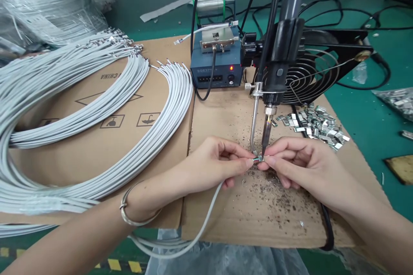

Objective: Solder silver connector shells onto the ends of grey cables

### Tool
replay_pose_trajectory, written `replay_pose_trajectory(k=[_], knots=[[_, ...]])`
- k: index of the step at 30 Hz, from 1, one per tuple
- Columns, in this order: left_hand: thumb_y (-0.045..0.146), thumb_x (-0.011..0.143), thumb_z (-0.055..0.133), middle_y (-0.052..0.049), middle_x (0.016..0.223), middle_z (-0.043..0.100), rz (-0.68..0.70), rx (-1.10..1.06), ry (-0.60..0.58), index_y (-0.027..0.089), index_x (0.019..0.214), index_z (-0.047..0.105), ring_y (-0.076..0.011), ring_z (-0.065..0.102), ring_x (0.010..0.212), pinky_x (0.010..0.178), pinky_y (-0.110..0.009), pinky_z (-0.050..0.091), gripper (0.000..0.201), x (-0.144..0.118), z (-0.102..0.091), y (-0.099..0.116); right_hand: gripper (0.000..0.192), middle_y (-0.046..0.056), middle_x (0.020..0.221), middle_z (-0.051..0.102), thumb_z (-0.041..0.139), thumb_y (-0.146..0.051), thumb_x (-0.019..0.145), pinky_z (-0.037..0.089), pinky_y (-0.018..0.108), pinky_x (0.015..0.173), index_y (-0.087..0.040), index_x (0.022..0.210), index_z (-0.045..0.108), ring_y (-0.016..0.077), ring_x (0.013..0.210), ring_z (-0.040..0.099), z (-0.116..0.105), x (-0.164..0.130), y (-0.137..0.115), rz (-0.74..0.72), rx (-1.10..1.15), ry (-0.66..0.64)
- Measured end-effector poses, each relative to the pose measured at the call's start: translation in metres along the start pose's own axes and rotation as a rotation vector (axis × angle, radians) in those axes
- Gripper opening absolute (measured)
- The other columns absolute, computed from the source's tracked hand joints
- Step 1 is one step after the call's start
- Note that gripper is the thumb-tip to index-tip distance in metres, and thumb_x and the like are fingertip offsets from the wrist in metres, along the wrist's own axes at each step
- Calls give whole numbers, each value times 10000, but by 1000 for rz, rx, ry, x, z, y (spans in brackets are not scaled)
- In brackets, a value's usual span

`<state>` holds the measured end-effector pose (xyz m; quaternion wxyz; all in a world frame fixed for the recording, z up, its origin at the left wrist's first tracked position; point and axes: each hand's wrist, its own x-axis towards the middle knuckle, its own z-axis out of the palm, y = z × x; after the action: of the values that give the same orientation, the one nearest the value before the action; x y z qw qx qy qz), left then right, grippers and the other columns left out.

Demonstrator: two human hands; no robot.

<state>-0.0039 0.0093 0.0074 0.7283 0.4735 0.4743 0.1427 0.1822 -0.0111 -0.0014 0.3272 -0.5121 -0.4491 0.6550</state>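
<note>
My left hand (214, 163) pinches the end of a grey cable (206, 217) that loops down under my wrist. My right hand (298, 161) pinches a small metal terminal (259, 159) against that cable end. Both fingertips meet right under the tip of a fixed soldering iron (269, 126), whose solder feed tube (254, 122) curves in beside it. A bangle sits on my left wrist.
Bundles of grey cables (97, 107) arc over cardboard (106, 146) at left. A blue soldering station (216, 66) and solder spool (213, 0) stand behind. A black fan (316, 68) lies at right, with a heap of metal terminals (314, 125) beside it.
</note>
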Motion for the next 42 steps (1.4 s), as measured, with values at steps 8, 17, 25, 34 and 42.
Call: replay_pose_trajectory(k=[8, 17, 25, 34, 42], knots=[[280, 772, 594, 79, 423, 441, 7, 68, 18, 136, 671, 593, -37, 392, 346, 356, -144, 301, 177, 1, 3, 4, 59, 38, 635, 717, 699, -162, 685, 354, 78, 321, -157, 669, 642, 14, 354, 471, -1, 0, 0, 7, -39, -2], [273, 767, 593, 81, 418, 434, 20, 96, 37, 145, 629, 558, -35, 384, 332, 337, -141, 285, 191, 3, 4, 5, 47, 37, 641, 717, 689, -155, 690, 359, 84, 333, -156, 692, 642, 13, 354, 456, -2, -1, 0, 8, -30, -17], [271, 759, 607, 80, 437, 457, 15, 54, 49, 144, 636, 539, -34, 395, 342, 352, -144, 319, 190, 3, 6, 5, 53, 46, 639, 715, 685, -174, 691, 359, 107, 330, -154, 693, 636, 21, 351, 442, -2, 0, 0, 10, -53, 5], [332, 714, 664, 78, 492, 453, 23, -19, -22, 146, 680, 539, -36, 392, 374, 350, -149, 330, 227, 3, 3, 2, 81, 60, 652, 709, 688, -222, 686, 353, 165, 317, -165, 697, 631, 51, 351, 438, -2, 0, -1, 17, -100, -17], [287, 718, 664, 85, 493, 430, 51, -1, -27, 141, 705, 543, -37, 387, 382, 362, -152, 337, 190, 3, 4, 2, 60, 44, 646, 713, 691, -183, 672, 357, 136, 331, -162, 692, 639, 35, 355, 445, -2, 0, -2, 45, -70, -9]])
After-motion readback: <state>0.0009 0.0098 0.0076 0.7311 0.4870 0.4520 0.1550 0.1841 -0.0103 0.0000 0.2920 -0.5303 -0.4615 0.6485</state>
